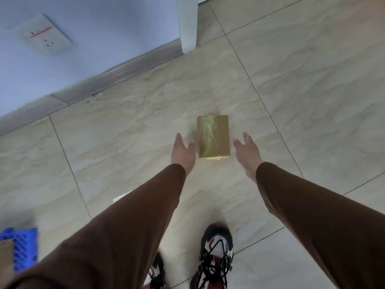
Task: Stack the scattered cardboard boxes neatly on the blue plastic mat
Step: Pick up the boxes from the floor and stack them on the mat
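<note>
A small cardboard box (213,136) wrapped in shiny tape lies flat on the tiled floor in the middle of the head view. My left hand (183,153) reaches out just left of it, fingers straight, holding nothing. My right hand (248,153) is stretched out just right of the box, fingers relaxed, also holding nothing. Neither hand touches the box. A corner of the blue plastic mat (24,248) shows at the bottom left, with the edge of another cardboard box (5,255) on it.
A wall with a skirting board (116,74) and a wall socket (46,34) runs along the upper left. A white pillar corner (188,24) stands at the top. My two shoes (216,253) stand on the tiles below. A white scrap (121,197) peeks from behind my left sleeve.
</note>
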### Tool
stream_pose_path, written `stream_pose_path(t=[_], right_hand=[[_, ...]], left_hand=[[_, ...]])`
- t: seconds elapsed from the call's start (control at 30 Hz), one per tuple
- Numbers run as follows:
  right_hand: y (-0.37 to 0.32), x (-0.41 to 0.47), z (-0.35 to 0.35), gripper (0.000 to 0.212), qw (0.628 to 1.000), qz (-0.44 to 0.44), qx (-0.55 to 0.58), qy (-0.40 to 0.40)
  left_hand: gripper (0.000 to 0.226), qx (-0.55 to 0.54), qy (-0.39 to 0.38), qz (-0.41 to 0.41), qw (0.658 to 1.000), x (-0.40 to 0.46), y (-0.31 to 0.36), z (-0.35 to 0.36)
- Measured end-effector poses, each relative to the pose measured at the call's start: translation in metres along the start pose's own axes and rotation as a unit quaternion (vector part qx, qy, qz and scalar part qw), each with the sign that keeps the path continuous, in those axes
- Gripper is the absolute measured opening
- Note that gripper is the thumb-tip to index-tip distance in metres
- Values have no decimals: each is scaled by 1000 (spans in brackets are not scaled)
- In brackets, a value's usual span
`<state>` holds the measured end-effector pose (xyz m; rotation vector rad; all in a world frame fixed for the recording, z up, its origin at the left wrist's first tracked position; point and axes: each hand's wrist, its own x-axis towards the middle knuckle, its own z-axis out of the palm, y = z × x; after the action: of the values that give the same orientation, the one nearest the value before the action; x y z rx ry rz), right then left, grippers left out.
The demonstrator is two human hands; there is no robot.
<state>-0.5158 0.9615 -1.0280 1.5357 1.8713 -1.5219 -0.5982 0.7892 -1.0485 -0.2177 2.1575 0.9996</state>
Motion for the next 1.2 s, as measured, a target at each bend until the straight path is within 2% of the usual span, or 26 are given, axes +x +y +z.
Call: stream_pose_path(t=[0.17,0.33,0.5,0.67,0.93,1.2], right_hand=[[1,28,30,52,995,48,35,-74],[-6,0,45,43,995,22,57,-80],[-28,-91,73,33,994,-51,73,-64],[-46,-208,131,28,989,-95,57,-96],[-43,-370,236,28,982,-128,23,-135],[-14,-476,332,24,964,-164,-31,-207]], left_hand=[[61,-92,-83,-58,991,22,12,46],[51,-154,-66,-54,984,7,6,27],[46,-212,-4,-17,977,-62,-2,-46],[45,-252,69,-8,965,-145,-36,-148],[46,-295,124,-15,947,-261,-134,-291],[48,-324,196,-44,925,-342,-237,-380]])
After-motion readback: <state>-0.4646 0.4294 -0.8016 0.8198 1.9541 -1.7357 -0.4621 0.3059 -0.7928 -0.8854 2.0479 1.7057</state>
